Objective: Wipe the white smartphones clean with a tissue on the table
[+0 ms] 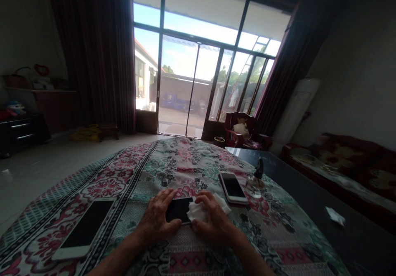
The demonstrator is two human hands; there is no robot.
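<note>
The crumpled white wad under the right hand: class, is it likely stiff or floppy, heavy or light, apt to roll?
Probably floppy: the white wad lies creased and bunched under the right hand. Likely light, since its edges look thin. It seems unlikely to roll, as its outline is irregular.

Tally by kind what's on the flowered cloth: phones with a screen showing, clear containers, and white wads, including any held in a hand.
Phones: 3 (left phone, middle phone, right phone)
Clear container: 1
White wad: 1, in the right hand
Total: 5
</note>
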